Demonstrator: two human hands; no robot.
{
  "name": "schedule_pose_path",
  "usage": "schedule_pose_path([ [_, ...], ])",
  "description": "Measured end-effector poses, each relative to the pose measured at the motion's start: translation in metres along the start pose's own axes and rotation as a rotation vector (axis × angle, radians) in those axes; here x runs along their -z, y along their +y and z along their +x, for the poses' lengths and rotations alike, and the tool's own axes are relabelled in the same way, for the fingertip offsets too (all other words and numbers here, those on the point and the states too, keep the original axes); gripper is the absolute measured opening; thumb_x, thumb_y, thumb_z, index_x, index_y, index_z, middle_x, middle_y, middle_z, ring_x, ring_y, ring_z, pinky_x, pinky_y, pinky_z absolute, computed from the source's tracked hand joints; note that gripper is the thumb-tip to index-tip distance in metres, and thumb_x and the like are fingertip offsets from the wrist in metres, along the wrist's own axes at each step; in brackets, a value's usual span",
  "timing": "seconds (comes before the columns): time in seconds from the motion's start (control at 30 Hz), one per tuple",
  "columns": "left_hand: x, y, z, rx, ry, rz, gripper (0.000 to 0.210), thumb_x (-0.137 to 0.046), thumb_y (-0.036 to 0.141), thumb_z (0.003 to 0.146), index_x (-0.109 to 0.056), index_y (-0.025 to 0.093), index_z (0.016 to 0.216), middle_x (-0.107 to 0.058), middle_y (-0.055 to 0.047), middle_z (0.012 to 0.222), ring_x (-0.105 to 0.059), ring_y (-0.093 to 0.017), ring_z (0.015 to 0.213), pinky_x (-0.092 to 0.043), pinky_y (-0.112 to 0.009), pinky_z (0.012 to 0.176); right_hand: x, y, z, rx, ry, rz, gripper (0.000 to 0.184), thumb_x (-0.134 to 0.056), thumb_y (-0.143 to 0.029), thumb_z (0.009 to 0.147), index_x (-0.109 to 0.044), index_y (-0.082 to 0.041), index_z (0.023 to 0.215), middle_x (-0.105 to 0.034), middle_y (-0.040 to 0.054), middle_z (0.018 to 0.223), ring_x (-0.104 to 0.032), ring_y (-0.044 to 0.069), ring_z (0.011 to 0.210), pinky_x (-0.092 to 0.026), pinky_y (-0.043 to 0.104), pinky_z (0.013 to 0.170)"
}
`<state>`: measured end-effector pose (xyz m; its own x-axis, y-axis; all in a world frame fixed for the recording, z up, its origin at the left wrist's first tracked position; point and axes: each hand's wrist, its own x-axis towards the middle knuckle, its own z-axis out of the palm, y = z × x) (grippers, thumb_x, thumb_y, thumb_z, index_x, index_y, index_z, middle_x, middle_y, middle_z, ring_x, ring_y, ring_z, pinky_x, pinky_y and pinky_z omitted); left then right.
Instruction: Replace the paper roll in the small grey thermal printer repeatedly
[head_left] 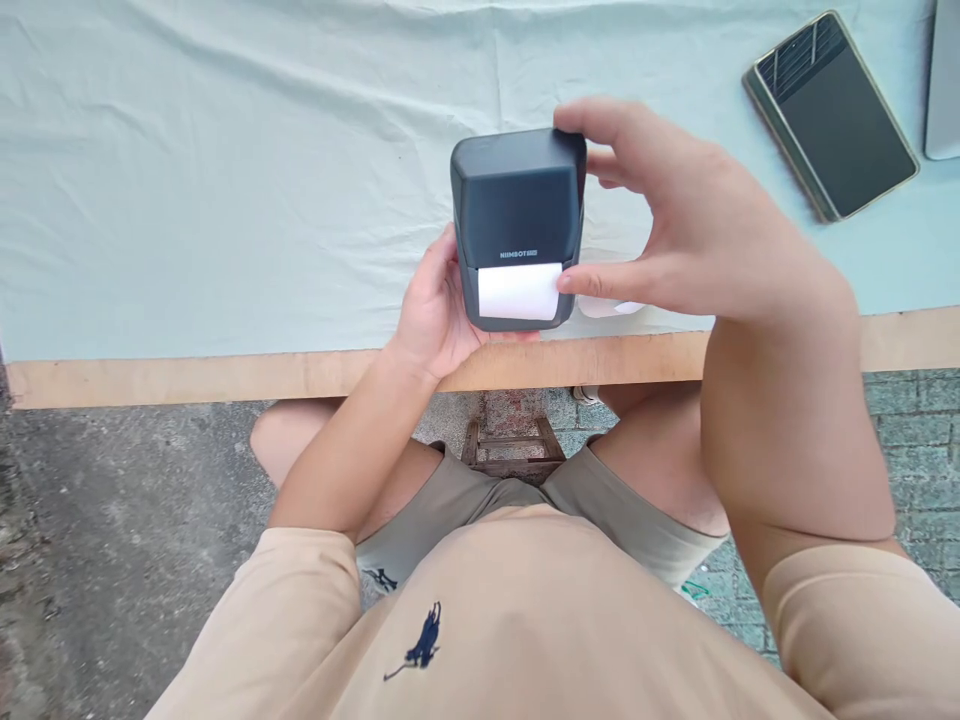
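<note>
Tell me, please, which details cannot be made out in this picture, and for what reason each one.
All in the head view:
Most fingers of the left hand: hidden behind the black device.
Small characters after "NIIMBOT" on that device: too small to read.
Grey object: cut off by the right edge.
Pale piece: partly covered by the right hand.

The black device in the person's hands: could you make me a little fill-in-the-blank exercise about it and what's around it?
1. The lettering on the black device begins with the word ____.
2. The paper at its lower front is ____ in colour.
3. On the right hand, the digit at the paper's edge is the ____.
4. In this view, the phone lies to the ____ of the device.

Missing words: NIIMBOT; white; thumb; right.
</note>
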<state>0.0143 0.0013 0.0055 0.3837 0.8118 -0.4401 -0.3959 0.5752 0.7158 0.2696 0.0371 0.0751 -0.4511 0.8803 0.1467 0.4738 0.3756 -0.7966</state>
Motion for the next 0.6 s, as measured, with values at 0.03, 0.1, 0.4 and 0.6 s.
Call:
schedule_pose_path([
  [0.03, 0.001, -0.001, 0.001, 0.001, -0.003, -0.007, 0.061, -0.063, 0.078, 0.112, -0.082, 0.030, 0.144, -0.096, -0.008, 0.140, -0.097, -0.048, 0.130, -0.083, -0.049, 0.070, 0.000, 0.003, 0.000, 0.003, -0.001, -0.008, 0.096, -0.110, -0.032, 0.068, -0.080, -0.051, 0.158, -0.084, -0.0051, 0.175, -0.079, 0.047, 0.159, -0.066, 0.068, 0.143],
  [0.1, 0.002, -0.002, 0.002, 0.004, -0.018, -0.017, 0.059, -0.067, 0.080, 0.110, -0.082, 0.032, 0.143, -0.096, -0.006, 0.139, -0.096, -0.048, 0.135, -0.083, -0.047, 0.071, 0.000, 0.008, 0.001, 0.024, -0.013, -0.020, 0.100, -0.110, -0.033, 0.067, -0.078, -0.054, 0.159, -0.084, -0.0051, 0.173, -0.079, 0.047, 0.159, -0.067, 0.069, 0.140],
  [0.4, 0.003, 0.001, 0.004, 0.056, -0.050, -0.010, 0.066, -0.058, 0.083, 0.115, -0.080, 0.032, 0.151, -0.095, -0.008, 0.137, -0.096, -0.049, 0.135, -0.085, -0.052, 0.080, 0.007, -0.017, -0.001, 0.090, 0.179, -0.027, 0.052, -0.104, -0.057, 0.086, -0.078, -0.040, 0.128, -0.089, 0.0061, 0.143, -0.085, 0.039, 0.128, -0.069, 0.053, 0.097],
  [0.6, -0.003, 0.008, 0.003, 0.131, 0.001, -0.045, 0.074, -0.031, 0.068, 0.130, -0.068, 0.028, 0.180, -0.097, -0.012, 0.141, -0.096, -0.047, 0.141, -0.089, -0.053, 0.086, -0.007, -0.018, 0.005, 0.076, 0.587, -0.226, 0.070, -0.070, -0.101, 0.117, -0.067, -0.034, 0.097, -0.059, 0.0038, 0.104, -0.067, 0.028, 0.090, -0.063, 0.050, 0.091],
])
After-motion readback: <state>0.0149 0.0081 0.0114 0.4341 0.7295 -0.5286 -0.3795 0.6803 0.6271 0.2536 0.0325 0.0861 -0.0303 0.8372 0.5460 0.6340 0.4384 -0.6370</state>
